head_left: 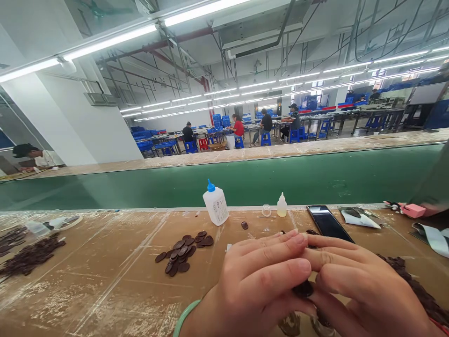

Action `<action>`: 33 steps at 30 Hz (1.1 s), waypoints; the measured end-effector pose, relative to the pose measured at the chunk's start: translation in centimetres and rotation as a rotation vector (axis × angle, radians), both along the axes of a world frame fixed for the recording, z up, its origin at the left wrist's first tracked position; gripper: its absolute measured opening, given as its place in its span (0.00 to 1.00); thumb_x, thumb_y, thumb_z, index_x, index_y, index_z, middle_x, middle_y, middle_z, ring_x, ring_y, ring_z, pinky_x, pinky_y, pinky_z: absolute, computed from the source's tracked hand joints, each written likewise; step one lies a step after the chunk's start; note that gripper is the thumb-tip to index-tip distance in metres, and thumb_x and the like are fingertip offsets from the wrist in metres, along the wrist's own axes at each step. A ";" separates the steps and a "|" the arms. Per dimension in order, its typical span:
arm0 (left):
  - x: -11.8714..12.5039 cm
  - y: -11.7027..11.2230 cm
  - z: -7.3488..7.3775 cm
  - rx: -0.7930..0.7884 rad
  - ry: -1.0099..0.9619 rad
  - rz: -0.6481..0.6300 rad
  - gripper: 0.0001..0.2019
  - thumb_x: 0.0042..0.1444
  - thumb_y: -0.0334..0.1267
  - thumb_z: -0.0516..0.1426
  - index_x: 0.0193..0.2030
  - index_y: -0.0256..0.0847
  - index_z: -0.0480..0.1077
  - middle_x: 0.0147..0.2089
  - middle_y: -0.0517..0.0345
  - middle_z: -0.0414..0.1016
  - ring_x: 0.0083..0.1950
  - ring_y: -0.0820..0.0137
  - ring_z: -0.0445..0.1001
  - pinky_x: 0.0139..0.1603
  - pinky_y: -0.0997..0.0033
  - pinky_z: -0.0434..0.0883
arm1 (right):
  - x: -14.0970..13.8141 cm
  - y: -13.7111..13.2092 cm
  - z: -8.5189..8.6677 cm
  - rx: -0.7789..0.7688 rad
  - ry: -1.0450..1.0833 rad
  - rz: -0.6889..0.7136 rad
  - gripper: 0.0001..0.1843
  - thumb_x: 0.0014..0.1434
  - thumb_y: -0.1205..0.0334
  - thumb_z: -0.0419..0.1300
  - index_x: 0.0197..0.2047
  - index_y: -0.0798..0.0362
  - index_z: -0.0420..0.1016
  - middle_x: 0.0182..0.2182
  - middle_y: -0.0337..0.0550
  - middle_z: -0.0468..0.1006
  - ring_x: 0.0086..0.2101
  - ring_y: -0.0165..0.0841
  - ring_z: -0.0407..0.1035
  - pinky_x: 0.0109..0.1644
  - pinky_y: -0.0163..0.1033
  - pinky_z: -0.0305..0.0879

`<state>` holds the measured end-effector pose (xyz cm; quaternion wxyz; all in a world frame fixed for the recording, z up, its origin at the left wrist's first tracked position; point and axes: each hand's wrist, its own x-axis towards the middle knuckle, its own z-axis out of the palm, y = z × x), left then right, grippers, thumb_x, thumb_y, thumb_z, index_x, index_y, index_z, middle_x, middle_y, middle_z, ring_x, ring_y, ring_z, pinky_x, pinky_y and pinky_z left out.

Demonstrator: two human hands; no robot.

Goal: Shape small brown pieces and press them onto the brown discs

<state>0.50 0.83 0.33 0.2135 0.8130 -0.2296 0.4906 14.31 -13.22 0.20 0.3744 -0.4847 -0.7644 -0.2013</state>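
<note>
My left hand (259, 276) and my right hand (368, 285) meet over the near right part of the table, fingers bent and fingertips touching. Between them a dark brown oval piece (303, 289) peeks out, pinched by both hands; most of it is hidden. Below the hands, more dark glossy pieces (290, 324) show in part. Left of my left hand lies a loose pile of flat, dark brown oval discs (181, 252). One small dark oval piece (244, 225) sits alone beyond my fingers.
A white bottle with a blue nozzle (215, 206), a small dropper bottle (281, 206) and a phone (328, 223) stand or lie along the back. Dark strip-like heaps lie at left (31, 255) and right (417, 288). Beyond runs a green conveyor belt (245, 180); people sit farther off.
</note>
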 end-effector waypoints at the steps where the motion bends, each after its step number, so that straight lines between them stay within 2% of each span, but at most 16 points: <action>1: 0.0 0.0 0.0 0.002 0.003 0.000 0.20 0.57 0.37 0.66 0.55 0.35 0.71 0.55 0.38 0.79 0.57 0.55 0.78 0.58 0.62 0.77 | 0.0 0.0 0.0 0.000 -0.005 -0.001 0.19 0.73 0.71 0.48 0.30 0.50 0.69 0.40 0.44 0.81 0.49 0.30 0.74 0.67 0.30 0.57; 10: 0.0 -0.1 0.2 0.006 0.006 0.002 0.19 0.57 0.37 0.66 0.54 0.35 0.71 0.54 0.36 0.79 0.56 0.55 0.78 0.57 0.61 0.78 | -0.1 0.2 0.3 -0.007 -0.029 -0.004 0.18 0.72 0.72 0.48 0.32 0.51 0.70 0.42 0.45 0.81 0.50 0.30 0.74 0.67 0.29 0.56; 16: 0.0 -0.2 0.1 -0.001 0.003 0.005 0.20 0.56 0.36 0.67 0.54 0.34 0.71 0.54 0.35 0.79 0.57 0.55 0.78 0.58 0.61 0.77 | 0.1 0.0 0.2 -0.005 -0.004 0.011 0.18 0.72 0.73 0.49 0.30 0.49 0.67 0.41 0.45 0.81 0.50 0.31 0.74 0.68 0.31 0.57; 22: 0.0 -0.1 0.0 0.001 0.000 0.011 0.21 0.56 0.36 0.67 0.54 0.36 0.71 0.55 0.37 0.79 0.57 0.55 0.78 0.59 0.60 0.77 | 0.2 0.1 0.0 -0.024 -0.004 0.025 0.16 0.71 0.74 0.48 0.33 0.50 0.69 0.43 0.46 0.80 0.51 0.31 0.73 0.68 0.32 0.57; 28: 0.0 -0.1 0.0 -0.006 0.013 0.018 0.23 0.57 0.37 0.66 0.58 0.39 0.69 0.56 0.41 0.78 0.56 0.56 0.78 0.59 0.61 0.77 | 0.4 0.2 -0.1 -0.032 -0.007 0.028 0.16 0.71 0.73 0.50 0.31 0.49 0.65 0.42 0.44 0.81 0.51 0.31 0.73 0.68 0.32 0.56; 33: 0.1 -0.1 -0.1 -0.004 0.005 0.008 0.23 0.55 0.36 0.67 0.57 0.37 0.70 0.56 0.39 0.78 0.57 0.55 0.78 0.59 0.60 0.77 | 0.5 0.2 -0.2 0.009 0.019 0.033 0.14 0.69 0.74 0.50 0.34 0.50 0.69 0.39 0.41 0.81 0.54 0.30 0.70 0.68 0.30 0.54</action>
